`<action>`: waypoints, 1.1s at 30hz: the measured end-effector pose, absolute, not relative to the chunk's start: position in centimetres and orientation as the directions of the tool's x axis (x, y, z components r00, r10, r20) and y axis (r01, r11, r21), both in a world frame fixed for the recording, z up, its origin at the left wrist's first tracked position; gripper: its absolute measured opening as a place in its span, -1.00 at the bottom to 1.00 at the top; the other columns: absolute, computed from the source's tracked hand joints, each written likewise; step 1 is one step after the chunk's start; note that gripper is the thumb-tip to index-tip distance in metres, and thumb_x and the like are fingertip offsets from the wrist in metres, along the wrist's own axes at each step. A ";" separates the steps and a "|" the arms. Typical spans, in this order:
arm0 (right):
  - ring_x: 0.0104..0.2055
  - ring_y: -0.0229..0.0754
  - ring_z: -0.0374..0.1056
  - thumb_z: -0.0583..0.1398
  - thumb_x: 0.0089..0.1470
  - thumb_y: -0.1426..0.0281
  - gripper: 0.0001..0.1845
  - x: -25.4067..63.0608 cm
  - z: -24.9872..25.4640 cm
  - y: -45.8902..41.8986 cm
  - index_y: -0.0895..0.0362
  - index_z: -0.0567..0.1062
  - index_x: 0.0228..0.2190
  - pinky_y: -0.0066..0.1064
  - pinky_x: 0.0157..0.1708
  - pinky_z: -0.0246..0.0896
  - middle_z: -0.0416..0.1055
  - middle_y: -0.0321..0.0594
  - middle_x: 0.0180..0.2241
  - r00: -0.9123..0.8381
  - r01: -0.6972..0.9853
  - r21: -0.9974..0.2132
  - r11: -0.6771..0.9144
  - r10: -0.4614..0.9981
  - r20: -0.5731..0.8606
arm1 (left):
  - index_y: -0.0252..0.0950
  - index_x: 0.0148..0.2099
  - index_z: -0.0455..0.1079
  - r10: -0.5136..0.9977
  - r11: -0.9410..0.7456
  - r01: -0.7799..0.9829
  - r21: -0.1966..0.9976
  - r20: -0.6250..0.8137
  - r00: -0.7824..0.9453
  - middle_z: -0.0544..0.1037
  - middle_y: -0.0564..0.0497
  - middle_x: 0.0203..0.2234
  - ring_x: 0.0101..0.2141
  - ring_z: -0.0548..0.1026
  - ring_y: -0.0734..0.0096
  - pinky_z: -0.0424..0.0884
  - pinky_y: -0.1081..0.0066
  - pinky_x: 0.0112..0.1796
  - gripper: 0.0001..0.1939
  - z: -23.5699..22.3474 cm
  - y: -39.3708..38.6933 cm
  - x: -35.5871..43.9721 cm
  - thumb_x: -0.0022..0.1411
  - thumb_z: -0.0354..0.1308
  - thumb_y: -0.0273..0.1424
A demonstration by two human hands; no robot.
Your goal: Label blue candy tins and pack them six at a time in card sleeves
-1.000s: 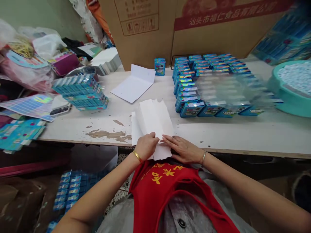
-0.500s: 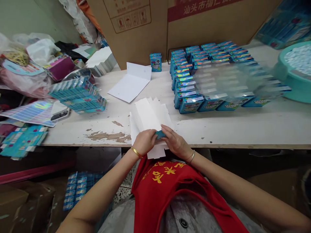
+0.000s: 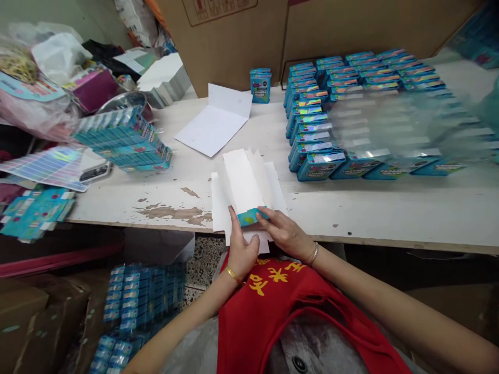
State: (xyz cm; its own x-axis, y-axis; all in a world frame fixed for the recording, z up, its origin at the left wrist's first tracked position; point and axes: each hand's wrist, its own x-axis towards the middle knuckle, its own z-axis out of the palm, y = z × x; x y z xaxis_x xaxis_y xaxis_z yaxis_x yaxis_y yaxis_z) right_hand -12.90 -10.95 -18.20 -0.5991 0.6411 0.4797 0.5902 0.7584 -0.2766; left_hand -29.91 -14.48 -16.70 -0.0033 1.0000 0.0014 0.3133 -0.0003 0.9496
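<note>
Across the near edge of the tabletop (image 3: 351, 208), we see a fanned pile of white card pieces (image 3: 244, 179), its lower ends overhanging. At the near end of the uppermost piece lies a blue panel (image 3: 248, 217), between the two hands. Our left hand (image 3: 242, 249) has its thumb and forefinger spread widely, the forefinger straight and touching the panel's left end; its remaining fingers are hidden. Our right hand (image 3: 286, 234) lays slightly bent fingertips, set close together, on the panel's right end; we cannot tell whether its thumb pinches from beneath. Toward the tabletop's back edge we note a creased white sheet (image 3: 214, 127), and to its right, rows of blue boxes (image 3: 319, 166). Compared with half a second ago, our left fingers, then bunched at the panel, have parted, and more blue is exposed; one second ago none showed.
</note>
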 end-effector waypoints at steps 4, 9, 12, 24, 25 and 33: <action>-0.07 -0.01 0.25 -0.04 0.20 0.61 -0.42 -13.9 -18.5 -11.1 0.26 0.03 0.23 -0.16 -0.18 0.31 0.29 0.14 0.05 -0.576 0.614 -0.254 0.748 0.644 0.503 | -0.25 0.38 -0.48 1.000 0.006 0.428 0.904 -0.012 0.012 -0.05 -0.17 0.32 0.23 0.13 0.15 0.09 0.15 0.21 -0.11 -16.6 -13.8 -29.6 0.21 0.04 -0.47; -0.29 -0.09 0.19 0.01 0.20 0.56 -0.70 -14.7 -17.6 -11.0 0.28 0.41 -0.06 -0.26 -0.29 0.19 0.40 0.01 -0.18 -0.563 0.752 -0.122 0.648 0.727 0.393 | -0.27 0.37 -0.56 0.990 -0.130 0.586 0.800 0.068 0.126 -0.15 -0.23 0.33 0.29 -0.04 0.15 0.05 0.13 0.23 -0.17 -15.1 -13.2 -31.5 0.29 -0.04 -0.42; -0.38 -0.13 0.10 0.02 0.19 0.57 -0.76 -15.1 -16.5 -10.8 0.22 0.48 -0.28 -0.31 -0.39 0.08 0.35 -0.11 -0.37 -0.577 0.780 -0.072 0.621 0.760 0.298 | -0.31 0.37 -0.54 0.931 -0.364 0.740 0.565 0.226 0.285 -0.11 -0.31 0.31 0.29 -0.07 0.06 0.07 0.07 0.21 -0.17 -13.4 -12.8 -32.2 0.27 -0.04 -0.48; -0.38 -0.12 0.05 0.02 0.17 0.60 -0.75 -15.5 -16.4 -10.8 0.18 0.45 -0.42 -0.33 -0.46 -0.02 0.30 -0.14 -0.42 -0.517 0.819 -0.099 0.566 0.801 0.302 | -0.55 0.29 -0.19 0.699 -0.524 0.838 0.153 -0.485 0.525 0.56 -0.19 -0.31 -0.24 0.53 0.12 0.36 0.28 -0.30 -0.29 -9.0 -6.2 -29.3 0.12 -0.03 -0.62; -0.38 -0.12 0.06 0.02 0.18 0.58 -0.76 -15.5 -16.5 -10.8 0.18 0.46 -0.40 -0.33 -0.46 0.00 0.31 -0.14 -0.40 -0.510 0.818 -0.117 0.563 0.804 0.306 | -0.53 0.28 -0.14 0.680 -0.516 0.836 0.189 -0.503 0.534 0.56 -0.18 -0.29 -0.21 0.52 0.12 0.35 0.28 -0.27 -0.31 -9.0 -5.7 -29.4 0.12 -0.02 -0.61; -0.28 -0.13 0.24 0.00 0.18 0.57 -0.67 -15.8 -17.7 -11.3 0.10 0.37 -0.07 -0.26 -0.31 0.25 0.24 -0.04 0.11 -0.411 0.800 -0.261 0.540 0.810 0.419 | -0.41 0.15 0.06 0.532 -0.480 0.802 0.356 -0.609 0.589 0.56 -0.14 -0.20 -0.08 0.46 0.16 0.17 0.14 0.00 -0.47 -8.8 -2.8 -29.8 0.13 0.05 -0.52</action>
State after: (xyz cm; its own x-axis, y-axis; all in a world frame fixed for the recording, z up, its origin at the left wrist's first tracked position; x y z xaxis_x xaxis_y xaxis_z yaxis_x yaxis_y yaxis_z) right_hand -15.79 -11.28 -17.67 -0.4105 0.8100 0.4188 0.8001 0.5403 -0.2606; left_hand -29.80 -2.83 -8.76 0.5889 0.5319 -0.6085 0.8017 -0.4799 0.3563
